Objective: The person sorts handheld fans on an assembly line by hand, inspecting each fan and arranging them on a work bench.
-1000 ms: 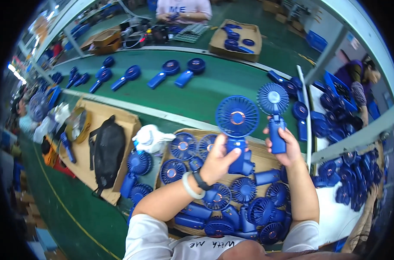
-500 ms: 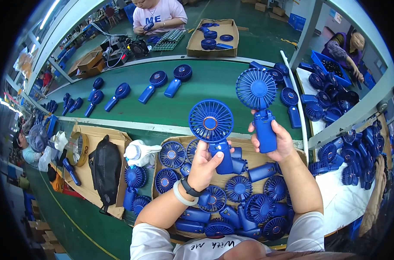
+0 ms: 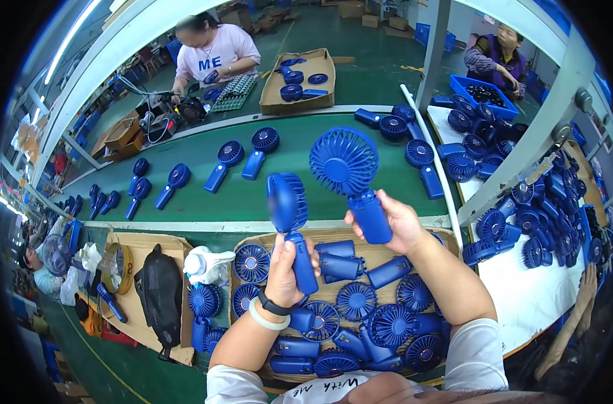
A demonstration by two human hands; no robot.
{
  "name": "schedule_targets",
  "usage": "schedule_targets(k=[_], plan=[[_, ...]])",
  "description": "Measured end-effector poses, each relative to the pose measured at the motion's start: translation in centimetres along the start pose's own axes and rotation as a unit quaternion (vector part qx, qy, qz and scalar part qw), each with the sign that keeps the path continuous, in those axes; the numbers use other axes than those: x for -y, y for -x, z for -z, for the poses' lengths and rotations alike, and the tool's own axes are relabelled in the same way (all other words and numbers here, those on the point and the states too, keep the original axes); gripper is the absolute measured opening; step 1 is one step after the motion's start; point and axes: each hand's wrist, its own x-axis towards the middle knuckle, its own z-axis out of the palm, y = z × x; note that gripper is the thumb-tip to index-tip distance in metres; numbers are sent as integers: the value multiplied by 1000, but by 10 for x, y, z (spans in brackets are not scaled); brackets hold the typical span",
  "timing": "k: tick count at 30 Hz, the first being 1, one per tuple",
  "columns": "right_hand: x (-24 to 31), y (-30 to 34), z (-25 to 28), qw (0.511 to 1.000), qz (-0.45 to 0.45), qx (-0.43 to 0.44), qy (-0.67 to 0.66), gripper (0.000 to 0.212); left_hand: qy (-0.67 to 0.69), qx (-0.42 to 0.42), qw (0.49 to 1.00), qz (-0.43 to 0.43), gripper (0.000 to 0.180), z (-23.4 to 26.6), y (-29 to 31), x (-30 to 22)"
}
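My left hand (image 3: 284, 274) is wrapped round the handle of a blue handheld fan (image 3: 287, 202), whose round head is turned edge-on. Another blue handheld fan (image 3: 345, 161) is gripped by its handle in my right hand (image 3: 399, 225), its ribbed head tilted up and leaning left. The two fans are held side by side, apart, above a shallow cardboard box (image 3: 333, 235). Several more blue fans (image 3: 356, 301) lie jumbled in that box, heads and handles overlapping.
Beyond the box runs a green conveyor belt (image 3: 192, 214) carrying spaced-out fans. A white bottle (image 3: 202, 266) and a black bag (image 3: 159, 296) stand on the left. Piled fans (image 3: 532, 229) cover part of a white table (image 3: 522, 299) behind a metal post on the right. Two people work beyond the belt.
Both held fans have shifted left in view. The left fan has turned from face-on to edge-on, and the right one now leans left. The whole view has shifted slightly.
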Motion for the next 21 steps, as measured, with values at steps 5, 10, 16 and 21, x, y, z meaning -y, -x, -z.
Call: schedule_targets(k=[5,10,16,21], plan=[[-3,3,-11,998,22,-7,64,50,154,53,984,71,39,11,-2,0],[-5,5,-23,986,61,-79,134,52,156,61,982,81,48,2,-1,-2],[-8,5,-16,963,103,-99,228,48,142,89,980,109,54,-7,-2,-3],[-8,5,-21,965,115,-105,213,48,118,137,978,102,54,-4,-2,0]])
